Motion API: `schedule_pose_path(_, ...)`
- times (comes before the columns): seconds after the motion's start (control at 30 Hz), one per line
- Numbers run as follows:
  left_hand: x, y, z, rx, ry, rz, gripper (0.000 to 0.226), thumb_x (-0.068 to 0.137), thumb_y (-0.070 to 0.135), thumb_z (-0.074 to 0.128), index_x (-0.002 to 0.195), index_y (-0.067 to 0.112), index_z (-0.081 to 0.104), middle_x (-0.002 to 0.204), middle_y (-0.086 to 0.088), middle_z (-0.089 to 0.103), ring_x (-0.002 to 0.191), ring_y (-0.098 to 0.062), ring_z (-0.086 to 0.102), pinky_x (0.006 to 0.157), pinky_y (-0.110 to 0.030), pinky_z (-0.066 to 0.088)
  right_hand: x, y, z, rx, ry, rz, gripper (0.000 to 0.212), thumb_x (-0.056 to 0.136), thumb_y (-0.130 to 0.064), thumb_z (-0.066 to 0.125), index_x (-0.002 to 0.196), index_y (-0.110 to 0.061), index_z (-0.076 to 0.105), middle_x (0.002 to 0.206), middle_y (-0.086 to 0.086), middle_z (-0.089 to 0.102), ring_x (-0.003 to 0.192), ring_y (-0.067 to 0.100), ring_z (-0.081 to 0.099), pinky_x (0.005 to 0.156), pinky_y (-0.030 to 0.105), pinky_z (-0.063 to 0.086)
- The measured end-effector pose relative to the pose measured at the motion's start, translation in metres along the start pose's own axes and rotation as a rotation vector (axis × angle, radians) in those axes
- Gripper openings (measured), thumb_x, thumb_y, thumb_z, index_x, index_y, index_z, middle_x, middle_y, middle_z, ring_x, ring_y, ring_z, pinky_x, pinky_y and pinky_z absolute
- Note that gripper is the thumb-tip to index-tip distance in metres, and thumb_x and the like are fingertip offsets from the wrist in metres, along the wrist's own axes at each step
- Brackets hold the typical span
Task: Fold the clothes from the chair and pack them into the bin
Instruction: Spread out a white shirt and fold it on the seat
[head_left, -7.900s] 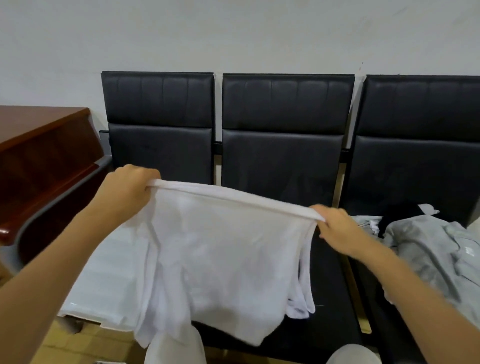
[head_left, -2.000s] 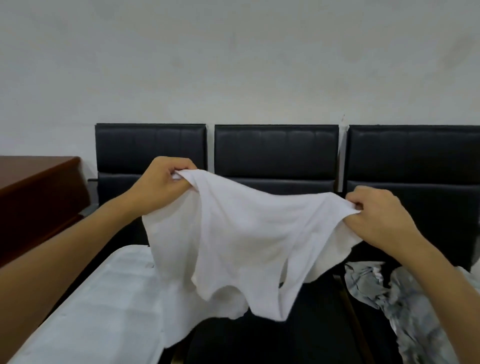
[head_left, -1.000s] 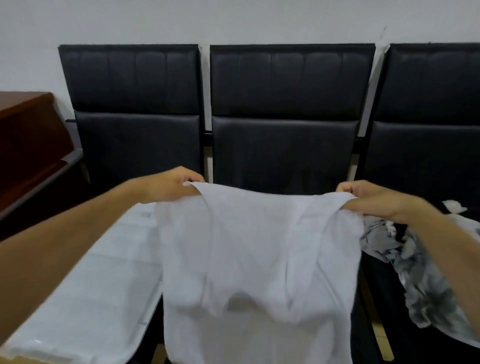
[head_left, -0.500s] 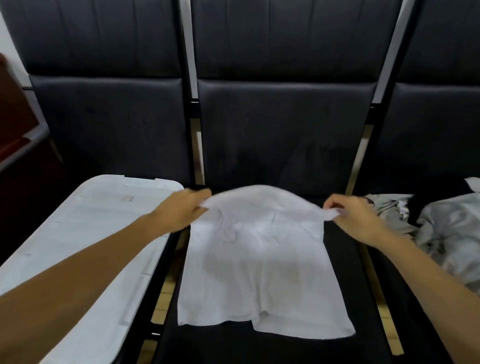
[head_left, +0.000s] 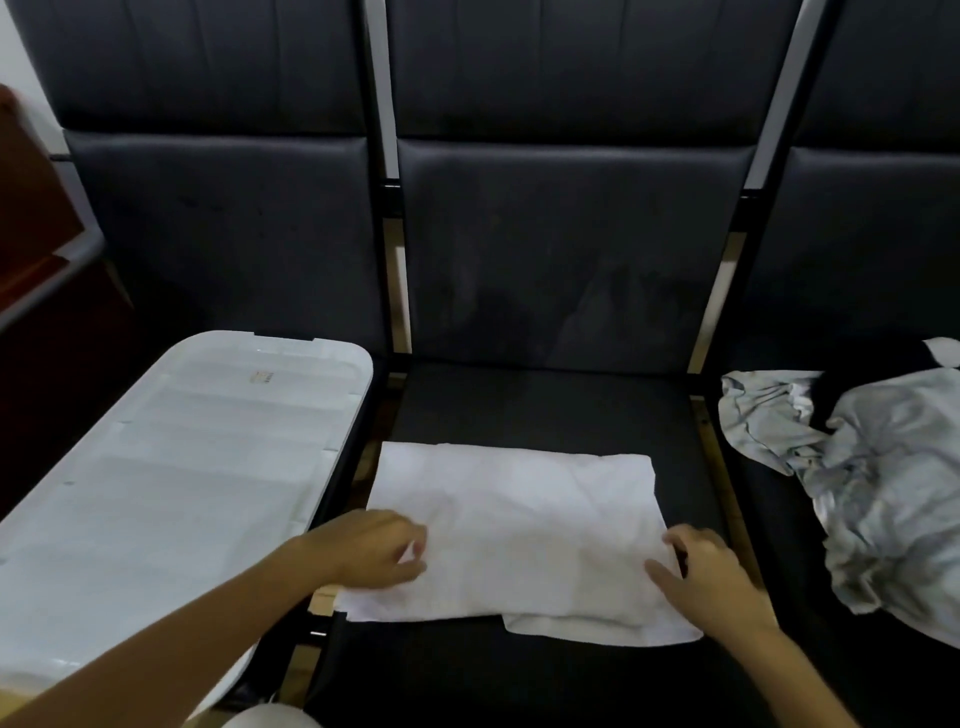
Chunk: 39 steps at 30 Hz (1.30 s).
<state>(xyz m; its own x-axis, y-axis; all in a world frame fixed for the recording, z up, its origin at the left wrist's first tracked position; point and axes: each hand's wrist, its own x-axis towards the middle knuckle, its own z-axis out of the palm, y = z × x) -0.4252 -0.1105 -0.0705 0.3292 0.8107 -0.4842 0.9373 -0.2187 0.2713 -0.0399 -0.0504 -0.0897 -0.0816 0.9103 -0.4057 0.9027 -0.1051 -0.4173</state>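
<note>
A white shirt lies flat on the middle black chair seat, folded in half with its fold at the far side. My left hand pinches the shirt's near left edge with curled fingers. My right hand grips the near right edge, thumb on top of the cloth. The white bin stands on the left seat with its lid on. A crumpled pile of grey clothes lies on the right seat, with a black garment behind it.
Three black padded chair backs stand in a row along the far side. A dark red wooden cabinet is at the far left. Metal frame gaps separate the seats.
Both hands brought the shirt's far end toward me and laid it over the near half, so the shirt now lies folded in two. The view has tilted further down.
</note>
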Motion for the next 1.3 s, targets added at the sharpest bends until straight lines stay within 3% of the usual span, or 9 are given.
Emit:
schedule_pose_path(0.1, 0.053, 0.03, -0.019, -0.125, 0.139, 0.062, 0.018, 0.099, 0.037, 0.049, 0.1, 0.022, 0.06, 0.098, 0.004, 0.062, 0.088, -0.012, 0.057, 0.078, -0.027, 0.048, 0.0, -0.009, 0.024, 0.058, -0.071, 0.208, 0.058, 0.083, -0.036, 0.076, 0.128, -0.016, 0.044, 0.116, 0.005, 0.057, 0.095, 0.019, 0.059, 0.075, 0.028, 0.05)
schedule_pose_path(0.23, 0.13, 0.088, -0.037, -0.11, 0.195, 0.109, 0.036, 0.099, 0.03, 0.052, 0.133, 0.017, 0.051, 0.136, -0.003, 0.049, 0.124, -0.021, 0.047, 0.104, -0.034, 0.04, 0.0, -0.002, 0.034, 0.128, -0.07, 0.261, 0.032, 0.085, -0.038, 0.071, 0.103, -0.015, 0.058, 0.094, -0.001, 0.059, 0.084, 0.017, 0.058, 0.076, 0.028, 0.051)
schedule_pose_path(0.4, 0.201, 0.143, -0.04, -0.019, 0.083, 0.047, 0.066, 0.095, 0.024, 0.061, 0.152, 0.017, 0.029, 0.151, -0.01, 0.036, 0.138, -0.029, 0.035, 0.115, -0.044, 0.026, 0.005, 0.005, 0.03, -0.004, -0.02, 0.227, 0.029, 0.087, -0.033, 0.065, 0.111, -0.018, 0.066, 0.121, 0.004, 0.049, 0.104, 0.02, 0.056, 0.095, 0.031, 0.05)
schedule_pose_path(0.63, 0.234, 0.178, -0.049, -0.242, -0.025, -0.05, 0.039, 0.093, 0.005, 0.052, 0.123, 0.028, 0.06, 0.128, -0.004, 0.052, 0.122, -0.032, 0.042, 0.103, -0.046, 0.042, -0.005, 0.003, 0.028, 0.161, -0.053, 0.247, 0.044, 0.088, -0.014, 0.065, 0.112, -0.027, 0.031, 0.106, 0.0, 0.05, 0.101, 0.019, 0.057, 0.083, 0.029, 0.049)
schedule_pose_path(0.8, 0.224, 0.179, -0.081, -0.401, 0.041, 0.159, 0.025, 0.088, 0.002, 0.059, 0.083, 0.026, 0.062, 0.096, -0.003, 0.064, 0.09, -0.021, 0.062, 0.075, -0.032, 0.05, -0.01, 0.025, -0.005, 0.332, -0.01, 0.241, 0.004, 0.082, -0.012, 0.063, 0.08, -0.015, 0.063, 0.08, 0.002, 0.067, 0.069, 0.014, 0.061, 0.055, 0.024, 0.045)
schedule_pose_path(0.9, 0.209, 0.177, -0.105, -0.223, 0.112, 0.32, 0.028, 0.091, -0.002, 0.052, 0.097, 0.024, 0.061, 0.097, 0.002, 0.058, 0.094, -0.015, 0.051, 0.079, -0.026, 0.035, -0.011, 0.034, -0.035, 0.252, 0.068, 0.201, 0.01, 0.082, -0.017, 0.064, 0.075, -0.012, 0.06, 0.074, 0.004, 0.062, 0.067, 0.02, 0.058, 0.055, 0.029, 0.042)
schedule_pose_path(1.03, 0.172, 0.152, -0.131, 0.119, 0.247, 0.439, 0.018, 0.094, 0.017, 0.053, 0.08, 0.029, 0.053, 0.09, 0.01, 0.051, 0.085, -0.008, 0.043, 0.083, -0.027, 0.036, -0.023, 0.0, -0.055, 0.171, 0.047, 0.077, 0.017, 0.082, -0.021, 0.066, 0.081, -0.025, 0.05, 0.081, -0.001, 0.059, 0.071, 0.014, 0.058, 0.056, 0.027, 0.046)
schedule_pose_path(1.13, 0.137, 0.104, -0.135, 0.286, 0.293, 0.398, 0.019, 0.096, 0.034, 0.05, 0.079, 0.026, 0.055, 0.089, 0.01, 0.053, 0.084, -0.009, 0.045, 0.079, -0.027, 0.034, -0.037, -0.058, -0.033, 0.25, -0.029, -0.182, 0.013, 0.082, -0.024, 0.068, 0.082, -0.025, 0.054, 0.076, -0.004, 0.061, 0.065, 0.009, 0.059, 0.06, 0.031, 0.052)
schedule_pose_path(1.3, 0.085, 0.021, -0.119, 0.763, 0.043, 0.065, 0.021, 0.091, 0.007, 0.056, 0.102, 0.025, 0.062, 0.118, 0.003, 0.053, 0.11, -0.019, 0.046, 0.088, -0.032, 0.036, -0.039, -0.129, 0.04, 0.618, -0.421, -0.316, 0.009, 0.087, -0.034, 0.073, 0.095, -0.033, 0.068, 0.091, -0.01, 0.068, 0.082, 0.008, 0.067, 0.075, 0.018, 0.054)
